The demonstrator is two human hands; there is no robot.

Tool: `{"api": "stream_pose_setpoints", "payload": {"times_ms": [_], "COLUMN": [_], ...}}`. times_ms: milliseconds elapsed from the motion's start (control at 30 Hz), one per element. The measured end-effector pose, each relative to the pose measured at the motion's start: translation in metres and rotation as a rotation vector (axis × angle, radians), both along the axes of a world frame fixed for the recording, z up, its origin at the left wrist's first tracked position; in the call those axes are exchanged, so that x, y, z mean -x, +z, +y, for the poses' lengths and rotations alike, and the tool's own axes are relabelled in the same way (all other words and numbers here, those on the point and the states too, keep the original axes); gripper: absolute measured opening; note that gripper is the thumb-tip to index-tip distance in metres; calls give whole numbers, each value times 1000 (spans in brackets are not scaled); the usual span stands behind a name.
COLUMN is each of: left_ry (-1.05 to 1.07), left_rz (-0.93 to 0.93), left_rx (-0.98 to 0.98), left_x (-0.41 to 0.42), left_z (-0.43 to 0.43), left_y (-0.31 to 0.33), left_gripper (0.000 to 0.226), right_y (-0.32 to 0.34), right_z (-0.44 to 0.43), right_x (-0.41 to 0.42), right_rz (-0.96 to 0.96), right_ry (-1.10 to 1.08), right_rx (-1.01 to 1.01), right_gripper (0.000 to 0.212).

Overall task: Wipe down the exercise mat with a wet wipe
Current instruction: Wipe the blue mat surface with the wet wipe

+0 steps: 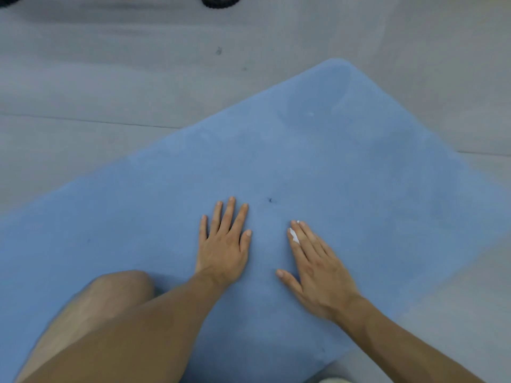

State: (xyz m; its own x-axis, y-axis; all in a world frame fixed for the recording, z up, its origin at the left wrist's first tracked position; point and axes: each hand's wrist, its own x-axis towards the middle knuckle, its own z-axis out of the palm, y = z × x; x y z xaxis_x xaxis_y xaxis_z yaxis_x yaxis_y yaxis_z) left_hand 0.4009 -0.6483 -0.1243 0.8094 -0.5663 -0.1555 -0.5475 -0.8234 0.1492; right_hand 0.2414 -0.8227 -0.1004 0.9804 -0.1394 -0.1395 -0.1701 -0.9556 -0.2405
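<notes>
A blue exercise mat (318, 167) lies slantwise on the grey floor. My left hand (224, 241) lies flat on the mat, fingers straight and spread. My right hand (315, 269) also lies flat on the mat, fingers straight, pressing a white wet wipe (293, 235) under them; only small bits of the wipe show between the fingers. A darker damp patch (318, 98) marks the mat's far corner. A small dark speck (270, 200) sits on the mat just beyond my hands.
My bare knee (110, 302) rests on the mat at the lower left. Grey floor (110, 78) surrounds the mat. A black round object (220, 0) stands at the top edge of the view.
</notes>
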Motion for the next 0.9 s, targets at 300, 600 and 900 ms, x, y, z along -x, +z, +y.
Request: {"api": "stream_pose_setpoints", "payload": {"times_ms": [300, 600, 900], "left_ry": [-141, -234, -131], "left_rz": [102, 212, 513], "left_rx": [-46, -42, 128], "left_x": [26, 61, 48], "left_z": [-12, -25, -46], "left_y": [19, 27, 70], "left_gripper": [64, 65, 55], "right_y": [2, -2, 47], "right_z": [-13, 0, 2], "right_x": [10, 33, 5], "right_rz": [-48, -12, -20], "right_ry": [-56, -27, -332], "right_rx": [19, -167, -893], "right_gripper": [80, 75, 52]}}
